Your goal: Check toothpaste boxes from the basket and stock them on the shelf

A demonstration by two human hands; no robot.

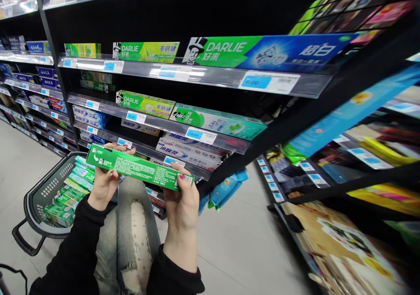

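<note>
A long green toothpaste box (138, 167) lies across both hands above my knees, its side with small white print facing up at me. My left hand (104, 185) grips its left end, the thumb on the near side and the fingers behind. At the other end my right hand (183, 198) holds it, with the thumb over the right corner. Down to the left stands a dark shopping basket (34, 203) holding several green toothpaste boxes (67, 196). In front of me, more toothpaste boxes (146, 52) line the shelf.
Price tags run along the clear shelf edge (216, 74). A blue and green packet (228, 189) hangs near the shelf's lower right corner. To the right, across the grey floor (243, 242), another rack holds packaged goods (354, 242), partly blurred.
</note>
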